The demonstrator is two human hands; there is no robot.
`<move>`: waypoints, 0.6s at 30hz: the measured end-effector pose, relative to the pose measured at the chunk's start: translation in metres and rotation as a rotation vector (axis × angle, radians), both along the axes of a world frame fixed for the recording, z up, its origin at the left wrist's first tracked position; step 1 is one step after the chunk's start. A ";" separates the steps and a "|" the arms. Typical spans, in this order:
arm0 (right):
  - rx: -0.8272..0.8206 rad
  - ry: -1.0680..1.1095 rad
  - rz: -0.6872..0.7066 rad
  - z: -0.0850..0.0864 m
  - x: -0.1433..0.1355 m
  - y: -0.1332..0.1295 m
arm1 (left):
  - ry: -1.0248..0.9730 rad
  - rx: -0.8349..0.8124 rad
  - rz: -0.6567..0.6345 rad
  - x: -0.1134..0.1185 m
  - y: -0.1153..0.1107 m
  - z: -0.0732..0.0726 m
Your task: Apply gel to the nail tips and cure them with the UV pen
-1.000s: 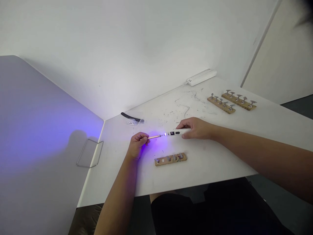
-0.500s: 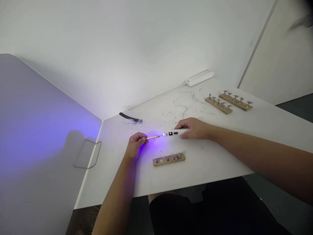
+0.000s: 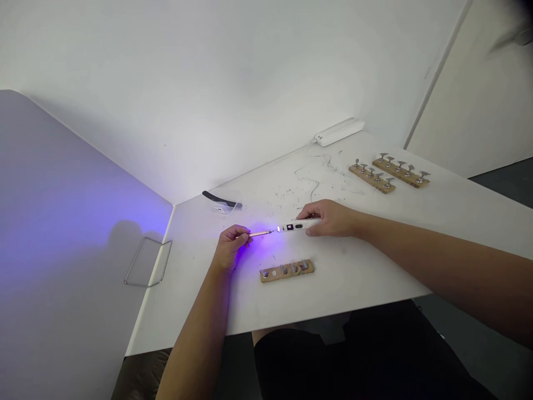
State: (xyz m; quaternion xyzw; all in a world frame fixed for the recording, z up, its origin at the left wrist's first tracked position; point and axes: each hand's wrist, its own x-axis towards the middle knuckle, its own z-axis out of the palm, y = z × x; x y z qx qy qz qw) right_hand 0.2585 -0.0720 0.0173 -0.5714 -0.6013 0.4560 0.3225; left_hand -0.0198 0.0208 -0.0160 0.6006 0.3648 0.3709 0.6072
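My left hand (image 3: 231, 244) pinches a thin, copper-coloured pen-like tool (image 3: 259, 234), its tip pointing right. Closed around a white handheld UV lamp (image 3: 302, 225) is my right hand (image 3: 331, 219). The lamp has a small lit display and a dark button, and its glowing end faces the tool's tip, almost meeting it. Whatever sits on that tip is too small to make out. Violet light falls over my left hand and the table. Just below lies a wooden strip (image 3: 287, 272) with several small metal-stemmed holders and one bare white spot.
Two more wooden strips with holders, a nearer one (image 3: 372, 179) and a farther one (image 3: 401, 173), lie at the right. A white power strip (image 3: 339, 132) rests against the wall. A black nail file (image 3: 222, 200) and a wire frame (image 3: 149, 262) are on the left.
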 end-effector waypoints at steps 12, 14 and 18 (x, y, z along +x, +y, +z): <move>0.004 -0.017 0.009 -0.001 0.001 0.000 | 0.019 -0.005 0.008 0.000 -0.001 0.002; 0.004 -0.026 0.002 0.000 0.000 0.000 | 0.022 -0.010 0.001 0.000 -0.001 0.003; -0.003 -0.023 -0.001 -0.001 0.000 0.000 | 0.012 -0.003 -0.014 0.000 -0.001 0.002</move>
